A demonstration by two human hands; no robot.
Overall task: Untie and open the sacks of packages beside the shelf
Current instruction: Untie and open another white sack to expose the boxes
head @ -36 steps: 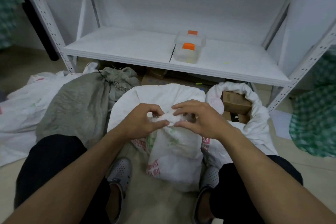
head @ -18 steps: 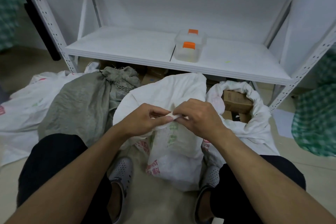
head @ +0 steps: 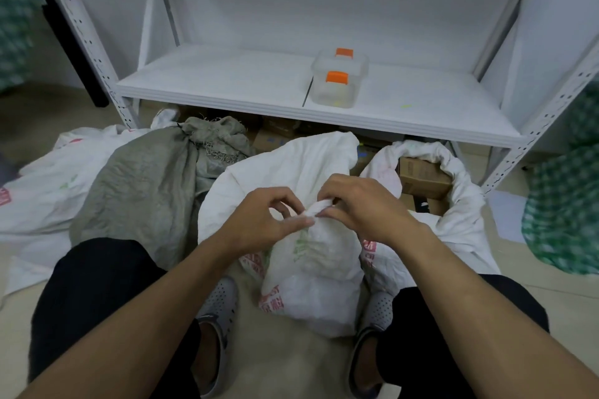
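Note:
A white woven sack (head: 311, 272) with red and green print stands on the floor between my knees, its neck bunched and knotted at the top. My left hand (head: 262, 220) pinches the knot from the left with thumb and forefinger. My right hand (head: 359, 204) grips the same knot from the right. A grey sack (head: 146, 185), tied at its neck, lies to the left. At the right an open white sack (head: 460, 204) shows cardboard boxes (head: 421, 175) inside. The white metal shelf (head: 227, 84) stands just behind the sacks.
A clear plastic container (head: 337, 84) with orange clips sits on the shelf board. More white sacks (head: 42, 188) lie flat on the floor at left. Green checked cloth (head: 564, 210) hangs at the right edge. Cardboard boxes (head: 275, 136) sit under the shelf.
My fingers have shifted on the knot: the left fingers have spread and now pinch a strand, and the knot stands a little higher. The sack body has barely moved.

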